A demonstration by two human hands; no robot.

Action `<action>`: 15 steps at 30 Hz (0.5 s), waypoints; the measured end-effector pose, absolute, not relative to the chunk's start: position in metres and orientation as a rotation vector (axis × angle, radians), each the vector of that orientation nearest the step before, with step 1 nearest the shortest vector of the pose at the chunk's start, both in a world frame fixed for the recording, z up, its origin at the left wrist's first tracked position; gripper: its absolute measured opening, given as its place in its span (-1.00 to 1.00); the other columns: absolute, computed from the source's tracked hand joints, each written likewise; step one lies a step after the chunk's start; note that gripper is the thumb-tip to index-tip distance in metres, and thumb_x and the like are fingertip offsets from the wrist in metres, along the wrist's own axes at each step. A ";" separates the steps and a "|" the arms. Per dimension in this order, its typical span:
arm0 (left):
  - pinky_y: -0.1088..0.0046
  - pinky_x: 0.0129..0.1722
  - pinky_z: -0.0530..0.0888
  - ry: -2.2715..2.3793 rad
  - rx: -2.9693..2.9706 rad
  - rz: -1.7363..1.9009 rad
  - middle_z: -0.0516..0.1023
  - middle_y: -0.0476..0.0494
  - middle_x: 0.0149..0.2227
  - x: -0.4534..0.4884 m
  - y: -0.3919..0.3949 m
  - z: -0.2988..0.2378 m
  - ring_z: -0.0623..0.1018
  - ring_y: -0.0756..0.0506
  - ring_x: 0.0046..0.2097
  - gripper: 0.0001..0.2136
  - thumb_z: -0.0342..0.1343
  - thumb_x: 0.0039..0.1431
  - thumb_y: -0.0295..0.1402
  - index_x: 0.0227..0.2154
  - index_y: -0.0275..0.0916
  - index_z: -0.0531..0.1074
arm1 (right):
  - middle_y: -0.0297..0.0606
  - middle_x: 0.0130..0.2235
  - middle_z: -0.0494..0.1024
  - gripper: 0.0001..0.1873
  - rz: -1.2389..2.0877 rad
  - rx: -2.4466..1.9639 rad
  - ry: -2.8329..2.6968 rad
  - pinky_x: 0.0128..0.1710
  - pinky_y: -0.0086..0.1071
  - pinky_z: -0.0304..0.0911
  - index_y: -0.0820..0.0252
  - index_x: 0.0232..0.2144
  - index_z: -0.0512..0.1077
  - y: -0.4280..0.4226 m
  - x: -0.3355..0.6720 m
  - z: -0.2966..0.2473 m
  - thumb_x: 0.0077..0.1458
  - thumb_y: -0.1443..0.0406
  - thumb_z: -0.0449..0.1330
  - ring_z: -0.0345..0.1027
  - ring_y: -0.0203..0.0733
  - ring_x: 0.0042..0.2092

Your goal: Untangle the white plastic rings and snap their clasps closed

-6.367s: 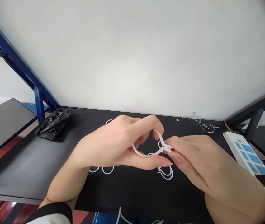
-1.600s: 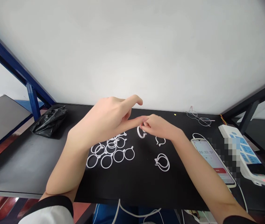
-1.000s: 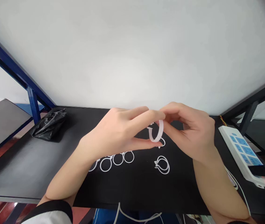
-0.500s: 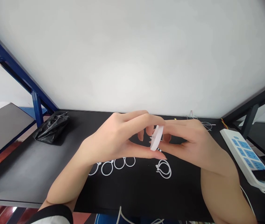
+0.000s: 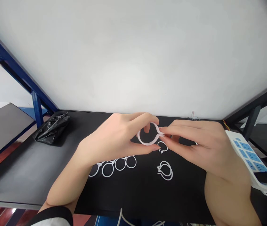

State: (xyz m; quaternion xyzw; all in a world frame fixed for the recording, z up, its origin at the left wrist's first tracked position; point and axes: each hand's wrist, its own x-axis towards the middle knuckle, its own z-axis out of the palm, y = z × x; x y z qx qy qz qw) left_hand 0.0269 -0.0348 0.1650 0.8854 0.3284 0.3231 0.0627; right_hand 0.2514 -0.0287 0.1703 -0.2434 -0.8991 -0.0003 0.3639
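Note:
A white plastic ring clip point(image 5: 148, 144) is held up above the black table, its round opening facing me. My left hand point(image 5: 120, 136) grips the ring's left side, with fingers over the top and the thumb beneath. My right hand point(image 5: 194, 141) pinches the clip's narrow tab end between thumb and forefinger. Below the hands, a loose white ring point(image 5: 162, 147) lies on the table, and nearer me is a small group of overlapping white rings point(image 5: 166, 174). To their left, several white rings point(image 5: 108, 169) lie in a cluster, partly hidden by my left wrist.
A black plastic bag point(image 5: 52, 128) lies on the left of the black table point(image 5: 133, 194). At right stands a white power strip point(image 5: 248, 153) with blue sockets and a dark plug. Thin wires point(image 5: 194, 117) lie near the wall. Blue frame bars point(image 5: 37, 108) rise at left.
The clip has turned from nearly edge-on to face me, showing its round opening. My right hand has shifted slightly right, its fingertips now on the tab end. The loose ring below has become visible.

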 end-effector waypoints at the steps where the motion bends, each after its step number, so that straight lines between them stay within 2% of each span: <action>1: 0.57 -0.41 0.42 0.996 2.680 0.954 0.52 0.00 -0.33 0.027 -0.034 0.164 0.48 0.07 -0.42 -0.70 0.21 0.14 -0.22 -0.12 -0.20 0.35 | -0.33 -0.44 0.56 -0.89 -0.019 -0.632 -2.305 -0.51 -0.47 0.28 0.18 -0.28 0.50 -0.029 0.252 0.170 0.15 0.43 0.20 0.38 -0.35 -0.49; 5: 0.58 -0.43 0.41 0.982 2.680 0.947 0.53 0.00 -0.34 0.029 -0.033 0.163 0.47 0.08 -0.44 -0.73 0.17 0.16 -0.25 -0.11 -0.21 0.35 | -0.33 -0.43 0.58 -0.91 -0.073 -0.649 -2.290 -0.50 -0.47 0.31 0.15 -0.28 0.51 -0.031 0.252 0.171 0.15 0.40 0.22 0.41 -0.34 -0.49; 15: 0.62 -0.54 0.33 0.857 2.757 1.190 0.44 0.08 -0.53 0.030 -0.032 0.163 0.40 0.11 -0.55 -0.80 0.15 0.13 -0.27 -0.21 -0.24 0.41 | -0.41 -0.50 0.52 -0.94 -0.007 -0.661 -2.288 -0.56 -0.47 0.28 0.10 -0.30 0.51 -0.033 0.254 0.175 0.16 0.34 0.22 0.36 -0.36 -0.54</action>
